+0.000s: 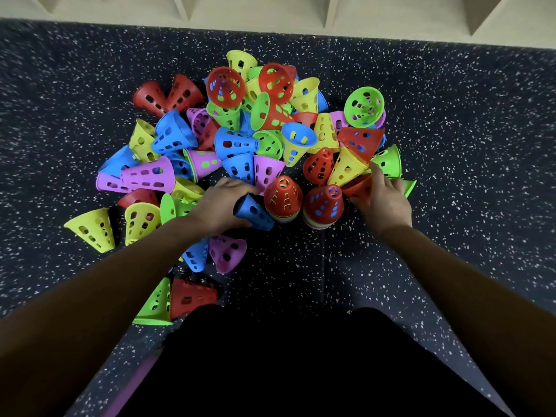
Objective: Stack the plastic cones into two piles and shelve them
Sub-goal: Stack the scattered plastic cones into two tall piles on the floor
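- Head view: a dark speckled floor (451, 115) is seen from above, with pale shelving (270, 13) along its far edge.
- A loose heap of perforated plastic cones (240, 130) in red, blue, yellow, green and purple is spread over the floor, just beyond the two started stacks.
- Two upright stacks are stood side by side at the near edge of the heap: the left stack (284, 198) and the right stack (323, 206), each topped by a red cone.
- Just left of the stacks, a blue cone (255, 213) is gripped by the left hand (221, 206), lying tilted.
- Just right of the stacks, a red cone (359, 185) is clasped at its rim by the right hand (383, 197).
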